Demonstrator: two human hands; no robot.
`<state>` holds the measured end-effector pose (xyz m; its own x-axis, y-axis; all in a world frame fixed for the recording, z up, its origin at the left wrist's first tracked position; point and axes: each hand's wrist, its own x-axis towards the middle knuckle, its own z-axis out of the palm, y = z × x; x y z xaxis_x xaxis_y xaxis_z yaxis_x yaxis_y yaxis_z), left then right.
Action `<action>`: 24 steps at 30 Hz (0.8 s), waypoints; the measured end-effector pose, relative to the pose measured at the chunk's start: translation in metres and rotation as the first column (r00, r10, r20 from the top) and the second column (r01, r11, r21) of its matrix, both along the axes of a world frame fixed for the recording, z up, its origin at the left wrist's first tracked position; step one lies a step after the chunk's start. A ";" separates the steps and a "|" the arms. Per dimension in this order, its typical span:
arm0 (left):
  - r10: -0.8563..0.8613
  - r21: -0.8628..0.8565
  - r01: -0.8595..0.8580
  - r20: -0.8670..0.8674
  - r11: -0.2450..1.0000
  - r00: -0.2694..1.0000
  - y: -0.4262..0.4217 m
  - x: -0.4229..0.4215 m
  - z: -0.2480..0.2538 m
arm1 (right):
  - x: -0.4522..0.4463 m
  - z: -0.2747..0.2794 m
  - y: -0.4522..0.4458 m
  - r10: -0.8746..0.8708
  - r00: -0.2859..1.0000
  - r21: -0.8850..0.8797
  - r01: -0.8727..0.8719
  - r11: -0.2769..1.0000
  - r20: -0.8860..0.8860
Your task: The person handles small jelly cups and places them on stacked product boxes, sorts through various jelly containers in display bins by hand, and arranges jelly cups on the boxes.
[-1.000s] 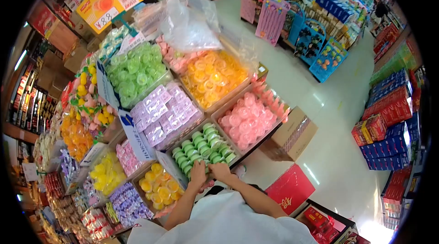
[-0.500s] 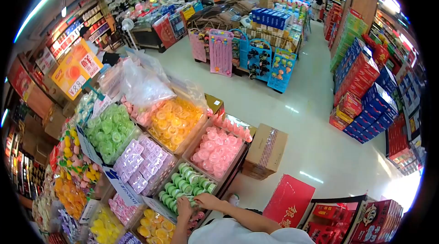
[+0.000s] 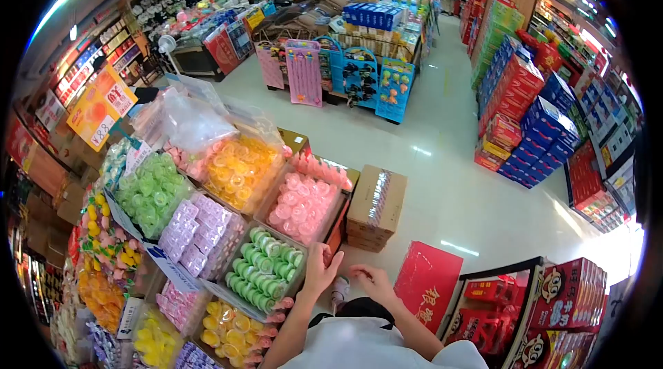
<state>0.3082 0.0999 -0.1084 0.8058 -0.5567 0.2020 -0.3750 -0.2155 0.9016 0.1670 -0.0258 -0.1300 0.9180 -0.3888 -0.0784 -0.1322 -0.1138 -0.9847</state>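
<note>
Green packets point(image 3: 266, 265) lay in rows in clear bin point(image 3: 302, 273), between bins of pink pieces point(image 3: 300, 207) and yellow pieces point(image 3: 229, 331); left hand point(image 3: 321, 269), open and empty, was just beside clear bin; right hand point(image 3: 373, 282) was loosely open, empty

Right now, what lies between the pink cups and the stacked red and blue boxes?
A taped cardboard box, then bare floor; the head view shows it.

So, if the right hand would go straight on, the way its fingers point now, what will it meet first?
Most likely the left hand: the fingers of the right hand point across towards it. How far each is from the camera is unclear, so it might pass above or below.
</note>
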 end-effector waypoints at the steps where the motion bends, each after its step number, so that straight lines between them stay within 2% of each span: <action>1: -0.010 -0.067 0.005 -0.070 0.998 0.998 -0.005 -0.018 -0.001 | -0.016 0.005 0.001 -0.019 1.000 0.011 0.019 1.000 -0.010; 2: -0.046 -0.076 0.040 -0.078 0.996 0.996 -0.010 -0.030 -0.007 | -0.026 0.006 -0.001 -0.040 0.999 0.017 0.041 0.999 -0.013; 5: -0.154 -0.099 0.144 -0.102 0.985 0.983 -0.012 -0.071 -0.016 | -0.062 -0.002 0.007 -0.074 0.997 0.239 0.066 0.969 0.025; 8: -0.246 -0.089 0.243 -0.015 0.966 0.969 -0.008 -0.102 -0.034 | -0.095 -0.027 0.014 -0.081 0.994 0.412 0.044 0.910 0.073; 12: -0.372 -0.037 0.370 -0.137 0.928 0.918 0.007 -0.137 -0.030 | -0.139 -0.020 0.023 -0.068 0.998 0.303 0.070 0.950 -0.016; 13: -0.403 -0.026 0.406 -0.192 0.913 0.895 0.010 -0.146 -0.044 | -0.148 -0.019 0.025 -0.079 0.997 0.276 0.082 0.958 -0.021; 16: -0.418 -0.060 0.420 -0.293 0.906 0.860 0.009 -0.178 -0.053 | -0.176 -0.019 0.029 -0.077 0.993 0.158 0.091 0.983 -0.093; 17: -0.442 -0.051 0.442 -0.210 0.896 0.872 0.009 -0.185 -0.048 | -0.183 -0.020 0.026 -0.064 0.990 0.105 0.077 0.992 -0.123; 20: -0.495 -0.028 0.495 -0.106 0.869 0.863 -0.001 -0.198 -0.055 | -0.203 -0.016 0.026 -0.087 0.993 0.139 0.097 0.986 -0.078; 24: -0.551 -0.016 0.553 -0.106 0.833 0.828 -0.014 -0.215 -0.038 | -0.222 -0.022 0.022 -0.139 0.990 0.179 0.137 0.974 -0.006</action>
<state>0.0930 0.0861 -0.1463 0.3788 -0.9172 0.1238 -0.3419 -0.0143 0.9396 -0.0551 -0.0040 -0.1517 0.8572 -0.4920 -0.1519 -0.1275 0.0831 -0.9884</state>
